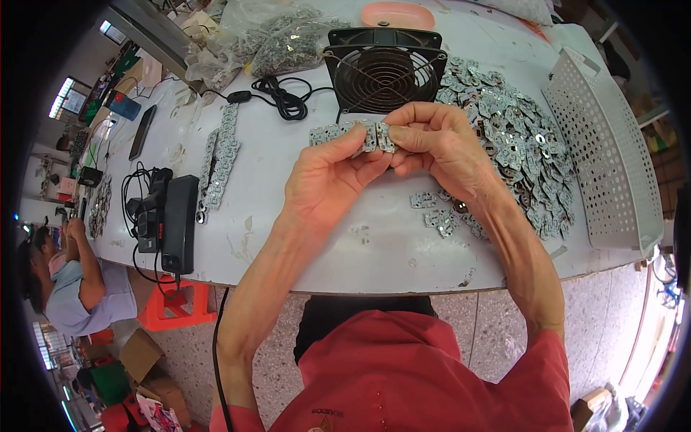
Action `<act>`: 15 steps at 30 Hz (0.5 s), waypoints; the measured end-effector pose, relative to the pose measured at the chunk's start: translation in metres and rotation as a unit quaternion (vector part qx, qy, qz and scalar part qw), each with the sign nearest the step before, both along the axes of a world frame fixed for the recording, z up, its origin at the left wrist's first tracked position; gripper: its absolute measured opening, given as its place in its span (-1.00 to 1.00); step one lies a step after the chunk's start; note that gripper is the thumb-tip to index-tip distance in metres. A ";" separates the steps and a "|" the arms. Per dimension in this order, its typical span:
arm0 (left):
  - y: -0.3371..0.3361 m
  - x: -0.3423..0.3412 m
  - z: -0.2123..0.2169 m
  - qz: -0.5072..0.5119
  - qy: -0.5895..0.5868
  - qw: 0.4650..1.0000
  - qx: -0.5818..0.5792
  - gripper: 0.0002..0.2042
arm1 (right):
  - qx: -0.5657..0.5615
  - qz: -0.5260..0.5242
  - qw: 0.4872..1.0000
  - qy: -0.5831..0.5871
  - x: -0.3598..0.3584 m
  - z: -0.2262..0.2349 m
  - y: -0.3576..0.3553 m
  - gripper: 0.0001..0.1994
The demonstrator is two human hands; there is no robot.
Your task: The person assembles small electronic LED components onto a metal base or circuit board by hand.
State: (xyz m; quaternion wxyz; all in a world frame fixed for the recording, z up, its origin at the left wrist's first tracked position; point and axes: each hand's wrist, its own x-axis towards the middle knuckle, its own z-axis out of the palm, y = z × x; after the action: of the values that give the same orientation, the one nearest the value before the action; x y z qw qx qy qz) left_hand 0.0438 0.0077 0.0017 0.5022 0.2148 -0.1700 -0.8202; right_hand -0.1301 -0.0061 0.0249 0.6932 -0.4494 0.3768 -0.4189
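Metal strip of stamped parts sits at frame centre, pinched by the left hand and right hand above the table; uneven bending could, in my judgement, drop a part into the pile at right.

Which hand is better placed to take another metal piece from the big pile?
Probably the right hand: the pile of metal pieces lies just beside it. The left hand is farther away and holds the strip.
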 end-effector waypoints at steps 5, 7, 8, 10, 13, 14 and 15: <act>-0.005 0.003 0.000 0.042 -0.065 0.996 -0.036 -0.83 | -0.071 -0.046 0.995 0.044 -0.001 0.005 -0.001 -0.84; -0.004 0.004 0.001 0.062 -0.124 0.989 -0.047 -0.82 | -0.074 -0.046 0.994 0.062 -0.003 0.006 -0.001 -0.84; -0.004 0.005 0.002 0.070 -0.152 0.983 -0.070 -0.81 | -0.075 -0.046 0.993 0.080 -0.003 0.005 -0.001 -0.84; -0.002 0.004 0.005 0.077 -0.179 0.976 -0.093 -0.81 | -0.070 -0.042 0.993 0.089 -0.001 0.004 0.001 -0.85; -0.001 0.000 0.008 0.074 -0.198 0.971 -0.110 -0.82 | -0.060 -0.040 0.993 0.099 -0.002 0.003 0.000 -0.86; -0.001 -0.001 0.007 0.081 -0.221 0.963 -0.128 -0.82 | -0.056 -0.042 0.993 0.098 -0.003 0.003 0.000 -0.85; -0.002 -0.001 0.007 0.088 -0.244 0.955 -0.147 -0.82 | -0.055 -0.043 0.993 0.098 -0.002 0.003 0.000 -0.85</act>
State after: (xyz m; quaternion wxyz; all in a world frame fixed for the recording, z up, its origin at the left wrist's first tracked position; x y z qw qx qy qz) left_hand 0.0427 0.0060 0.0084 0.5419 0.3466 -0.3861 -0.6612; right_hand -0.1325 -0.0065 0.0280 0.6089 -0.5090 0.4383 -0.4219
